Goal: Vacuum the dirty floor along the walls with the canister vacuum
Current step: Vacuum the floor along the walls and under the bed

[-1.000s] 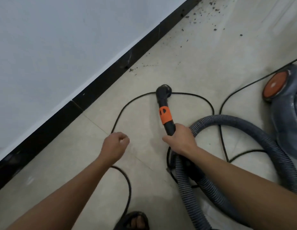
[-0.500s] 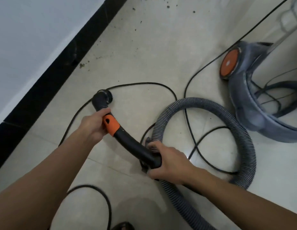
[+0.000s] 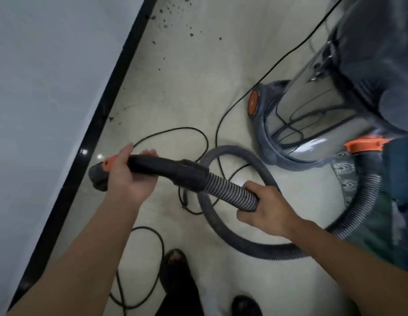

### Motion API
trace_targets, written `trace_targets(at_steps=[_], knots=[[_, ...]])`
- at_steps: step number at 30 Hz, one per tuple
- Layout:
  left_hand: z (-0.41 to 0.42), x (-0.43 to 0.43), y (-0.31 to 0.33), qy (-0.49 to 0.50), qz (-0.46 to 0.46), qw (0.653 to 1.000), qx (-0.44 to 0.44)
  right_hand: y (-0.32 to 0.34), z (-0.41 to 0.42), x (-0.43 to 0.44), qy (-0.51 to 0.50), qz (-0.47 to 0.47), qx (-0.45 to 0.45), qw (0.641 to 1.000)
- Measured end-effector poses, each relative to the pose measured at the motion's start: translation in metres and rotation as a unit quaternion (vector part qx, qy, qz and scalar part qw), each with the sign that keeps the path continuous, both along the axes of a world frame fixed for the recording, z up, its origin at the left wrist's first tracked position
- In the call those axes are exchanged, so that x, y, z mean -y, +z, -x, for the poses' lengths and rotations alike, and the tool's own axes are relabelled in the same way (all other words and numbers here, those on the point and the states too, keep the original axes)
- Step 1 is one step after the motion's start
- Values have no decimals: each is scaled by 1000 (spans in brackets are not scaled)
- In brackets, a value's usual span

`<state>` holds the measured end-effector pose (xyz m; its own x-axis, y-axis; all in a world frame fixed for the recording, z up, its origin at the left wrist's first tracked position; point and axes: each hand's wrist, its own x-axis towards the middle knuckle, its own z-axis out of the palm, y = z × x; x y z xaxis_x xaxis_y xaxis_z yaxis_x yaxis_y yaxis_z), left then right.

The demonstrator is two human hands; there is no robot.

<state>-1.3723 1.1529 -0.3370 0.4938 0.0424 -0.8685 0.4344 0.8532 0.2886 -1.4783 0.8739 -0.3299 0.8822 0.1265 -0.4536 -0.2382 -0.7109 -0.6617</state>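
My left hand (image 3: 127, 176) grips the black vacuum handle (image 3: 166, 167) close to its orange band, just behind the open nozzle end (image 3: 97, 176). My right hand (image 3: 266, 210) grips the ribbed grey hose (image 3: 225, 188) where it leaves the handle. The handle is lifted off the floor and lies roughly level, its nozzle end pointing left at the black skirting (image 3: 102, 115). The hose loops on the floor and runs to the grey canister vacuum (image 3: 316, 115) with orange parts at the right. Dark dirt crumbs (image 3: 175, 17) lie on the beige tiles along the wall at the top.
A black power cord (image 3: 175, 131) curls over the floor under the handle and past my feet (image 3: 175, 265). A white wall (image 3: 50, 76) fills the left. A patterned mat (image 3: 344, 176) lies under the canister at the right edge.
Both hands lifted the handle and turned it level. My right hand slid from the handle's rear onto the ribbed hose. The view swung right and the canister looms closer.
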Motion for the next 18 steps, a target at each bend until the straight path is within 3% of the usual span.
trace_targets(at_steps=[5,10,15,18], knots=[[-28,53,125,-59,28,998,9,116,-19,0,-35,-34,29,998],[-61,63,209,-108,-74,991,17,167,8,53,-142,71,-50,986],[-103,70,271,-84,-106,989,51,206,5,129,-371,179,-40,910],[-108,97,288,-173,-148,973,50,233,-23,160,-499,138,0,855]])
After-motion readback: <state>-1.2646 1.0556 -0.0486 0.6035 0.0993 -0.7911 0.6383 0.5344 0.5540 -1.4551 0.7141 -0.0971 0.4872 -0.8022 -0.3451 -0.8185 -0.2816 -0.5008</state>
